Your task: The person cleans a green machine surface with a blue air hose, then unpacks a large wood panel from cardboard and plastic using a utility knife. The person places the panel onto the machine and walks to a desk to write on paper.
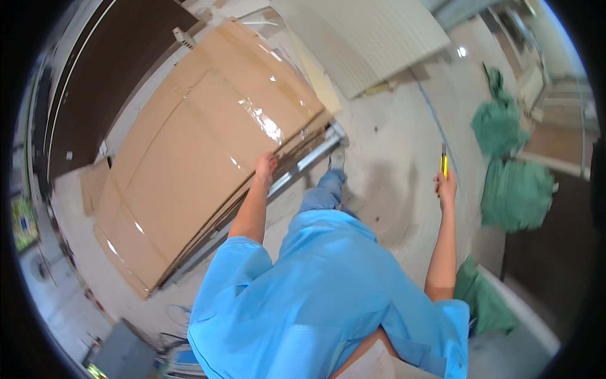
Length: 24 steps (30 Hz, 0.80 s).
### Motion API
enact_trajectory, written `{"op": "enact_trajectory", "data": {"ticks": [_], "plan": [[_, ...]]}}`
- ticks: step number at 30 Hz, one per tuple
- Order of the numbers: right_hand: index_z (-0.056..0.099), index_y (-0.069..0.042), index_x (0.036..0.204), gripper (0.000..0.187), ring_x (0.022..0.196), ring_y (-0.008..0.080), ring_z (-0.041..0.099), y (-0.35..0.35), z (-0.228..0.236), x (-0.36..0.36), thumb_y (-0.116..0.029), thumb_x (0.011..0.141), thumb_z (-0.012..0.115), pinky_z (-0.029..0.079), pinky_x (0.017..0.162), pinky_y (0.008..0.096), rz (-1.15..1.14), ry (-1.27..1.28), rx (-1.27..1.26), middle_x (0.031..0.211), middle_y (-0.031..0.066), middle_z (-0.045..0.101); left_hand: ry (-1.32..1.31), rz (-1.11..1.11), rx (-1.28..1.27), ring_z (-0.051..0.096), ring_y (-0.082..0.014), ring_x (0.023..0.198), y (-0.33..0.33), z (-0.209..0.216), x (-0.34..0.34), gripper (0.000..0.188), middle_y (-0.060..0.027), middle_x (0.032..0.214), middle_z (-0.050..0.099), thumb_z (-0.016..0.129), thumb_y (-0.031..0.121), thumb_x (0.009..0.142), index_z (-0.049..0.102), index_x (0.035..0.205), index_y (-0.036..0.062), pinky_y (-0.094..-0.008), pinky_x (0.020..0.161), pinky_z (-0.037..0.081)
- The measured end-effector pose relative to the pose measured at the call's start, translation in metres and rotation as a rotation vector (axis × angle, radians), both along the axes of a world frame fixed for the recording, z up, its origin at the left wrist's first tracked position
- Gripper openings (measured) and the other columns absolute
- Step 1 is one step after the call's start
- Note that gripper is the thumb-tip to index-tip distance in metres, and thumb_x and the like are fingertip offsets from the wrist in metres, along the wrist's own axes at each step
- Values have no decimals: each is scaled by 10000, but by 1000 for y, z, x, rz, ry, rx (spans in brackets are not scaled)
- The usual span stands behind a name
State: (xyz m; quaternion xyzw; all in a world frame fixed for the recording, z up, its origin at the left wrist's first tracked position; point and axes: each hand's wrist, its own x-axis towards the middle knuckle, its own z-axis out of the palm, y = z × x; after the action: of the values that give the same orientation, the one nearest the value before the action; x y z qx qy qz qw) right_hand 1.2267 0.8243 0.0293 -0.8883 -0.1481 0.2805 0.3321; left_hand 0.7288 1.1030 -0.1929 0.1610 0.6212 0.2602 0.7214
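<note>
A wide brown cardboard sheet (189, 158), creased and crossed by strips of shiny clear tape, covers a low metal frame (309, 158) on my left. My left hand (266, 165) is at the sheet's near edge, its fingers curled over the rim. The fingertips are partly hidden there. Out to the right, my right hand (447, 184) is closed round a yellow utility knife (444, 165). The knife points up and away from me, with a dark tip at its far end, well apart from the cardboard.
Several green sacks (517, 192) stand along the right side. A pale ribbed panel (372, 41) lies at the far middle, and a dark brown board (104, 76) at the far left. A grey box (123, 354) and cables are at lower left.
</note>
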Motion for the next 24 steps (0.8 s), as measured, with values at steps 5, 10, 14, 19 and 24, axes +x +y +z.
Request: {"op": "enact_trajectory", "data": {"ticks": [5, 10, 14, 19, 24], "plan": [[550, -86, 900, 171, 479, 122, 510, 66, -51, 63, -222, 1004, 540, 424, 434, 293, 181, 58, -150, 650, 24, 571, 114, 195, -46, 544, -126, 700, 5, -7, 30, 203, -27, 792, 582, 576, 280, 955, 607, 1018, 90, -284, 593, 438], [557, -49, 967, 202, 503, 175, 586, 59, -146, 102, -243, 976, 611, 471, 451, 333, 206, 299, -301, 697, 119, 639, 62, 398, 11, 557, -104, 775, 28, 37, 43, 241, -19, 892, 598, 607, 279, 950, 606, 1077, 74, -270, 640, 463], [624, 4, 994, 292, 583, 232, 634, 88, -182, 154, -284, 949, 642, 530, 580, 394, 720, -77, -262, 759, 173, 671, 92, 529, 156, 567, -123, 903, 50, 61, 51, 356, -48, 1030, 621, 638, 275, 940, 585, 1203, 42, -275, 775, 470], [597, 11, 1023, 202, 604, 214, 625, 279, -139, 168, -173, 939, 593, 524, 566, 379, 733, 63, -443, 779, 152, 659, 191, 590, 251, 583, -167, 982, 110, 47, 73, 421, -82, 1089, 632, 654, 284, 929, 568, 1233, 7, -313, 853, 472], [555, -21, 1061, 194, 550, 150, 566, 498, -88, 104, -203, 994, 564, 479, 489, 302, 848, 128, -403, 709, 80, 607, 313, 592, 206, 594, -202, 1052, 181, 31, 96, 482, -112, 1139, 635, 675, 278, 916, 545, 1269, -23, -339, 936, 464]]}}
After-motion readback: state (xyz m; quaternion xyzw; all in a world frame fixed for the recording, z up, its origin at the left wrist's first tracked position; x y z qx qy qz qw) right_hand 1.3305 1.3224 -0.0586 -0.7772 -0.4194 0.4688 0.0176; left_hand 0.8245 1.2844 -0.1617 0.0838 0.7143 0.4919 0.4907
